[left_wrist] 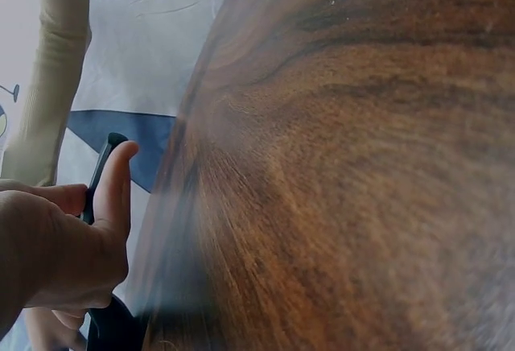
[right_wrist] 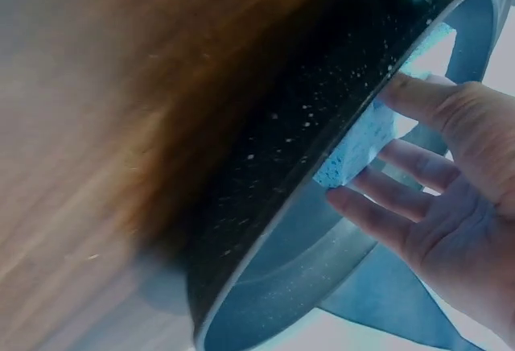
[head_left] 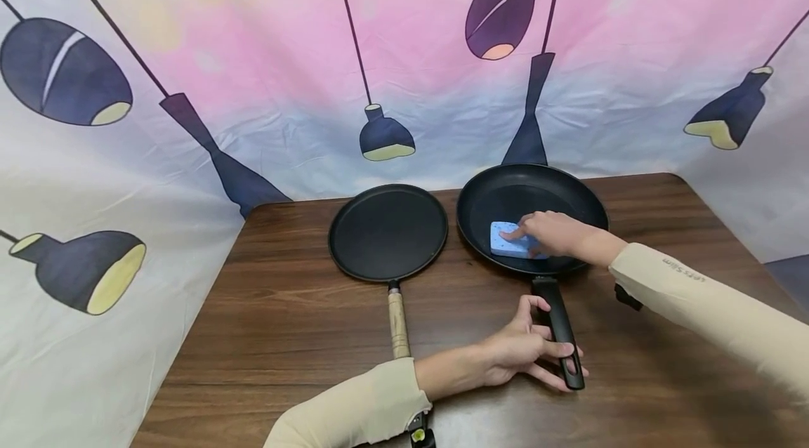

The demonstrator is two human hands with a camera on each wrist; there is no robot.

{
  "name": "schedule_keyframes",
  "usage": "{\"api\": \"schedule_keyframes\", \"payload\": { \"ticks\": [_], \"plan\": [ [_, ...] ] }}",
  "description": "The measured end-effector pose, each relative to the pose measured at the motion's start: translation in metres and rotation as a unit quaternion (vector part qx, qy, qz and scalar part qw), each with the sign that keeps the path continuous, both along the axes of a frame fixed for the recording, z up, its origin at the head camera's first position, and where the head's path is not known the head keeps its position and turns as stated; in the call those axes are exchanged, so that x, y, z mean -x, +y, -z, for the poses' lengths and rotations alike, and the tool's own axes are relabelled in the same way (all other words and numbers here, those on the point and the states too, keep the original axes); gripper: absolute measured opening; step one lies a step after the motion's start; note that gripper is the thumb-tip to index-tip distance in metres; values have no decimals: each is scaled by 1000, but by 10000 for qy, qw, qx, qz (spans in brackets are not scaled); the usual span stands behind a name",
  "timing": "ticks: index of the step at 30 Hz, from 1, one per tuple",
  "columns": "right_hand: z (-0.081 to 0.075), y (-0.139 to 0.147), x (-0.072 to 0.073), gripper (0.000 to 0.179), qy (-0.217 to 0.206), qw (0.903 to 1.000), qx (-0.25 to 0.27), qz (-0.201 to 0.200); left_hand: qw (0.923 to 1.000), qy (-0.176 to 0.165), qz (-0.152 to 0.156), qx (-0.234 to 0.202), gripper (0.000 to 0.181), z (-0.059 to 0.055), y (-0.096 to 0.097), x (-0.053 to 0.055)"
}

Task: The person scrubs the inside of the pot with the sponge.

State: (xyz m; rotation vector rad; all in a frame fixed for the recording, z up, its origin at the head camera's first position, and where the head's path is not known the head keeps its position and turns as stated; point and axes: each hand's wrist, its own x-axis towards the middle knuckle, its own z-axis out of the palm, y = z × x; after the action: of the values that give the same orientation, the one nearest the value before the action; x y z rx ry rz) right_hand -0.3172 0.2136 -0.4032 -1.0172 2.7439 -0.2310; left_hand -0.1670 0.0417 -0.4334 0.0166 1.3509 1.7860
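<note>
A black frying pan (head_left: pixel 499 188) is at the right of the table in the head view, its black handle (head_left: pixel 559 314) toward me. My left hand (head_left: pixel 515 353) grips this handle near its end, thumb on top and other fingers reaching beneath. Inside the pan, my right hand (head_left: pixel 556 232) holds a light blue sponge (head_left: pixel 505 243) against the lower part of the pan's inner surface. The right wrist view shows thumb and fingers on either side of the sponge (right_wrist: pixel 354 150), behind the pan's rim. In the left wrist view, the left hand (left_wrist: pixel 72 242) is around the dark handle.
Left of the frying pan lies a flat black griddle pan (head_left: pixel 387 234) with a wooden handle (head_left: pixel 397 325), whose near end is hidden by my left sleeve. Both rest on a brown wooden table (head_left: pixel 284 314). Behind it hangs a cloth (head_left: pixel 265 34) printed with lamps.
</note>
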Motion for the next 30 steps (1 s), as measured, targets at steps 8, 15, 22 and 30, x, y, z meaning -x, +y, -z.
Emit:
{"api": "schedule_keyframes", "payload": {
  "ticks": [8,15,22,30],
  "plan": [
    [1,8,41,62,-464,9962,41,736,9999,-68,96,66,46,1,3,-5],
    [5,28,66,60,23,9881,-419,1480,9999,-29,125,57,46,2,6,-11],
    [1,35,65,62,-344,9901,-316,1325,9999,13,149,71,46,2,5,-9],
    [-6,40,42,66,-499,9968,-241,581,9999,40,22,112,46,0,3,-1]
  ]
}}
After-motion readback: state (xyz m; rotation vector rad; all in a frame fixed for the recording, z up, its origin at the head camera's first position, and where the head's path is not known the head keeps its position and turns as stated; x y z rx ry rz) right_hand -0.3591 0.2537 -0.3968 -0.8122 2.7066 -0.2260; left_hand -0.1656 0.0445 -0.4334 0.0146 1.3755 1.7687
